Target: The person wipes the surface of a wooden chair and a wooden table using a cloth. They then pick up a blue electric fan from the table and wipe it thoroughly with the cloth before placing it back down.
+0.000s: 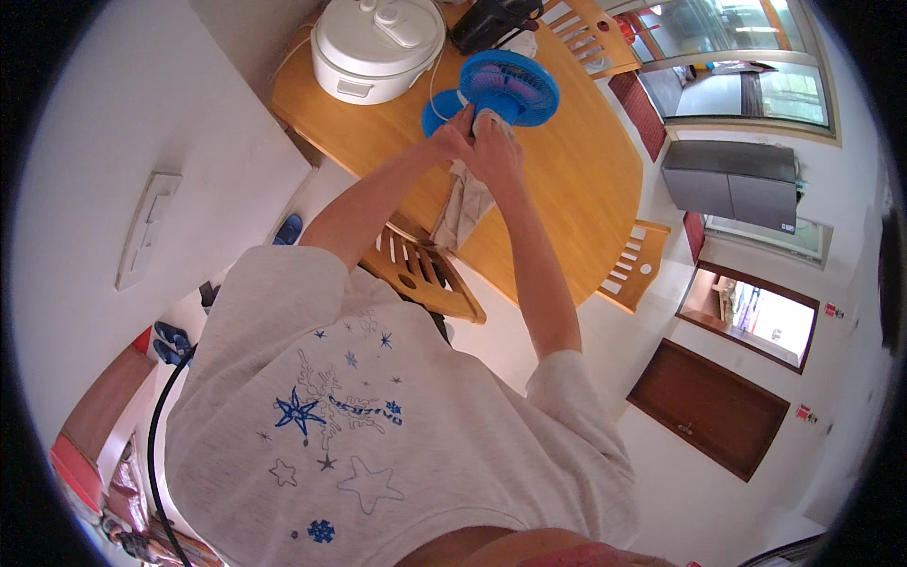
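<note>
A small blue electric fan [535,85] stands on the wooden dining table [581,163], its round base partly behind my hands. My left hand [453,133] is at the fan's neck, fingers bent around it. Beside it, my right hand [496,152] presses a light beige cloth [464,205] against the neck; the rest of the cloth hangs down over the table's near edge. The two hands touch or nearly touch. A white cord runs past the fan's base. My fingertips are partly hidden.
A white lidded electric cooker [375,53] stands left of the fan, a black jug [492,25] behind it. Wooden chairs [425,276] [634,266] stand around the table, one right before my body. A white cabinet [170,142] rises at the left.
</note>
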{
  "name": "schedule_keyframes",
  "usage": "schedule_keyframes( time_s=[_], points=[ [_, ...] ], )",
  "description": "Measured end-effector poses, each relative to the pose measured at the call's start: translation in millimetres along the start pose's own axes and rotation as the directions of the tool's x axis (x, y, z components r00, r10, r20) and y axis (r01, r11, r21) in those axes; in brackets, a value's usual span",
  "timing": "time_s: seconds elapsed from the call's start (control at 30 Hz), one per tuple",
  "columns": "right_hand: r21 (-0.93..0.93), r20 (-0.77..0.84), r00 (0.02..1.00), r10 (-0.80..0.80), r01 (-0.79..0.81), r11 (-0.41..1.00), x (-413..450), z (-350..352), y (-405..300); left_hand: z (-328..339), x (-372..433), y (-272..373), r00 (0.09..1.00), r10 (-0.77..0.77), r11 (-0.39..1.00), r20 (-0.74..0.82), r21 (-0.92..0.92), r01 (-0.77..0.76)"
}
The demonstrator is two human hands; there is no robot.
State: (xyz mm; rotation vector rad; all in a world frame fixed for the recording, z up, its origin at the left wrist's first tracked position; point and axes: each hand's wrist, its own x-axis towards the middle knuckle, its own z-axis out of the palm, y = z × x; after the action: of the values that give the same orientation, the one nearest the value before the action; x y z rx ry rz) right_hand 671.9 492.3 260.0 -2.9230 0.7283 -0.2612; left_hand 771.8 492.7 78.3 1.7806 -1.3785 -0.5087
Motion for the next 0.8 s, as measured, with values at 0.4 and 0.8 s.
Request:
schedule_keyframes(
  time_s=[0.4,0.8],
  points=[
    [-0.012,0.176,0.974,0.144,-0.144,0.989,-42.6,0.9,-20.1,-27.0,-21.9,24.9,0.988,-0.136,0.977,0.077,-0.154,0.147],
    [0.049,-0.082,0.987,0.139,-0.135,0.99,-7.5,18.5,0.6,23.1,0.8,-8.3,0.998,-0.037,0.998,0.051,0.05,0.034]
  ],
)
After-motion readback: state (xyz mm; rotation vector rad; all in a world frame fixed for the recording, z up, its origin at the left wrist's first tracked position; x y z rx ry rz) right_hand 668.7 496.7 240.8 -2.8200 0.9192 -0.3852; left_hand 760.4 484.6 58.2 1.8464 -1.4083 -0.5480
